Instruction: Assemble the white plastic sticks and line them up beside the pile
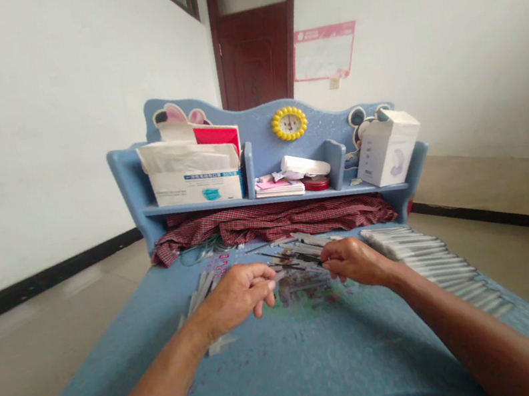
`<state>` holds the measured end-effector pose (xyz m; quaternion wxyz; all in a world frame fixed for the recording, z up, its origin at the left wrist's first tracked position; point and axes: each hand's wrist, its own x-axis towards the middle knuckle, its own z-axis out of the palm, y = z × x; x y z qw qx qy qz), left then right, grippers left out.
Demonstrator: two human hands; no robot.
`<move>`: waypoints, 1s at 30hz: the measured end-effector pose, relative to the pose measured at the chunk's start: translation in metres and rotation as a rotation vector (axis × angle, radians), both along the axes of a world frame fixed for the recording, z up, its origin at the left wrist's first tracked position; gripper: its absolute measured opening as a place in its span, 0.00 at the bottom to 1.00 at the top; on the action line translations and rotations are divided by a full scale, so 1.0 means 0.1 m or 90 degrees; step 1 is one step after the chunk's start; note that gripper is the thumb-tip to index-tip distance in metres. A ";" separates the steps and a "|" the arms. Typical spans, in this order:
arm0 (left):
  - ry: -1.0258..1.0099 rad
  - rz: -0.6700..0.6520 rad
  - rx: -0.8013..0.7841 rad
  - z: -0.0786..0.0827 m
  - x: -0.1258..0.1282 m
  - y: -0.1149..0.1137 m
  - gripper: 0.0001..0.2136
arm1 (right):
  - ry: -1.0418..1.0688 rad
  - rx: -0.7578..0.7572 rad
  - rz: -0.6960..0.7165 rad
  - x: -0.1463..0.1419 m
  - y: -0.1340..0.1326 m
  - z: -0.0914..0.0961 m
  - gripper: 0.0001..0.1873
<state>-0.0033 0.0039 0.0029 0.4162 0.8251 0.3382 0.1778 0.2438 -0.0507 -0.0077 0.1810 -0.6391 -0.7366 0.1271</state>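
Observation:
My left hand [245, 290] hovers over the blue desk [291, 356], thumb and index finger pinched together. Whatever lies in that pinch is too small to make out. Opposite it, my right hand [355, 262] has its fingers curled and pressed together near the ends of some dark thin sticks [298, 261]; I cannot tell what it grips. The sticks lie in a loose pile with pale strips between and behind both hands. Clear flat plastic strips [201, 289] lie beside my left hand, partly hidden by it. A row of slim whitish wrapped sticks [437, 260] runs along the desk's right side.
A blue shelf [274, 197] closes the desk's back, holding a mask box [195, 181], a white box [388, 149], booklets [279, 187] and a red round tin [316, 183]. Checked cloth [288, 219] is bunched beneath. A yellow-rimmed clock [289, 124] sits above.

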 end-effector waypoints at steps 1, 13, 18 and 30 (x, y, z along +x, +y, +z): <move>0.000 -0.008 -0.006 0.00 0.00 -0.01 0.12 | 0.085 0.005 0.054 -0.06 -0.04 0.03 0.10; 0.005 -0.059 -0.035 0.02 0.03 -0.11 0.11 | 0.016 0.109 0.176 -0.36 -0.18 0.22 0.08; 0.000 -0.074 -0.033 0.01 0.03 -0.12 0.10 | -0.029 0.116 0.195 -0.40 -0.17 0.21 0.08; 0.029 -0.096 -0.037 0.03 0.04 -0.13 0.09 | -0.123 0.155 0.227 -0.40 -0.16 0.19 0.09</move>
